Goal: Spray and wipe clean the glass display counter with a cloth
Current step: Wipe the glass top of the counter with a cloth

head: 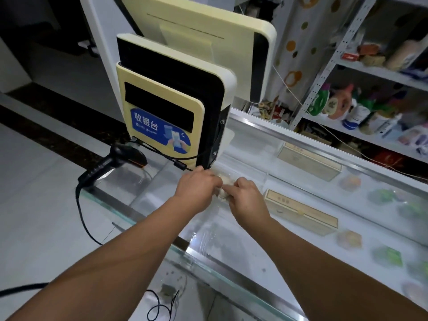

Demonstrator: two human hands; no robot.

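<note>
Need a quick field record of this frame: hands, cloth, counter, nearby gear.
left hand: grips cloth, close to terminal base
right hand: pinches cloth from the other side
cloth: small pale wad on the glass, between both hands
counter: glass top, looks wet in streaks near the front edge
terminal: stands on counter, just behind hands
scanner: at counter's left end, left of terminal
boxes: two, under the glass, right of hands
spray bottle: not in view

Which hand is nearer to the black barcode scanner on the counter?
Left. The left hand sits right of the barcode scanner, at the checkout terminal's base; the right hand lies farther right, beyond the cloth both hold.
</note>
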